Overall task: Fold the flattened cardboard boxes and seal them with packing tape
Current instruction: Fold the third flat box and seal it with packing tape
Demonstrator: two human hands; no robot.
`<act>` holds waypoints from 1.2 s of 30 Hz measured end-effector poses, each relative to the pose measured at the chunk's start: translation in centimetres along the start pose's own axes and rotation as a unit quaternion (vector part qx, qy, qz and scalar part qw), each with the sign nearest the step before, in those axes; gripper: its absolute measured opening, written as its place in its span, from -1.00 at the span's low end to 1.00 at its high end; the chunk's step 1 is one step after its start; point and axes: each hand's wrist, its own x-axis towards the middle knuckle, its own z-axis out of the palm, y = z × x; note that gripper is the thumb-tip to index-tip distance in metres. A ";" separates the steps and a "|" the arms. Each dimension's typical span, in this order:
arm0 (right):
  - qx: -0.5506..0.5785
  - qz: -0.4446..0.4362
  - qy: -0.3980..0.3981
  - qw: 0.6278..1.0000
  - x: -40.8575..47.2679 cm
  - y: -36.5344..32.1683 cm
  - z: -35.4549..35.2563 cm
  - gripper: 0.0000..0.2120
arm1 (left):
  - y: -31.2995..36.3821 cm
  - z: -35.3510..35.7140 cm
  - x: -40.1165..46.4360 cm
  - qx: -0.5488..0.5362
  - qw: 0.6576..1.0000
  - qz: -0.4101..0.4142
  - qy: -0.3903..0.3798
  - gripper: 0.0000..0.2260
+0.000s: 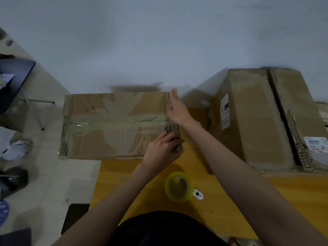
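A folded cardboard box [110, 125] lies on the yellow table [221, 201], overhanging its left edge, with old clear tape along its middle seam. My left hand [163, 150] curls round the near right corner of the box, over the flap edge. My right hand [177, 107] lies flat with straight fingers against the box's right end, farther back. A roll of yellowish packing tape [178, 186] stands on the table in front of me, between my forearms. A small white cutter [197, 194] lies beside the roll.
A stack of flattened cardboard boxes [257, 121] with shipping labels fills the table's right side. A wall stands right behind the table. On the left floor are a dark chair [12, 82], crumpled paper [16, 150] and a dark object [12, 180].
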 end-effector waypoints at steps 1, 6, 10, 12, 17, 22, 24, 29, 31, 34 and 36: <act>-0.012 -0.005 0.002 1.000 0.3 -0.1 0.2 -0.36 | 0.1 0.1 0.0 0.016 1.000 0.002 0.003 -0.73; -0.090 -0.006 0.023 0.996 0.9 0.7 0.8 -0.44 | 0.3 0.6 0.7 0.078 0.997 0.001 -0.007 -0.77; -0.065 -0.028 0.030 0.997 0.9 1.9 0.6 -0.44 | -0.8 0.1 1.3 0.004 1.000 -0.018 0.013 -0.72; -0.051 -0.032 0.030 0.998 1.2 2.2 0.2 -0.45 | -1.5 -0.1 2.0 -0.011 0.997 -0.074 0.004 -0.55; -0.078 -0.038 0.030 0.996 1.5 2.9 -0.4 -0.49 | -2.5 0.2 3.8 0.009 0.975 -0.150 -0.162 -0.02; -0.091 -0.028 0.027 0.995 1.3 2.3 0.0 -0.49 | -1.7 0.8 5.3 0.100 0.967 -0.173 -0.160 -0.02; -0.091 -0.024 0.022 0.995 1.3 2.1 -0.2 -0.48 | -1.7 0.9 5.6 0.115 0.965 -0.177 -0.158 -0.05; -0.089 -0.027 0.011 0.996 1.3 2.2 -0.7 -0.50 | -1.5 0.9 5.6 0.108 0.972 -0.162 -0.131 -0.12; -0.094 -0.027 0.017 0.995 1.3 2.1 -0.6 -0.51 | -1.1 1.1 4.7 0.096 0.972 -0.162 -0.141 -0.17; -0.088 -0.034 0.022 0.995 1.2 2.3 -0.3 -0.50 | -0.4 1.6 3.4 0.084 0.965 -0.170 -0.180 -0.14; -0.071 -0.043 0.028 0.996 1.1 2.4 -0.2 -0.48 | -0.1 1.6 3.3 0.079 0.963 -0.170 -0.193 -0.10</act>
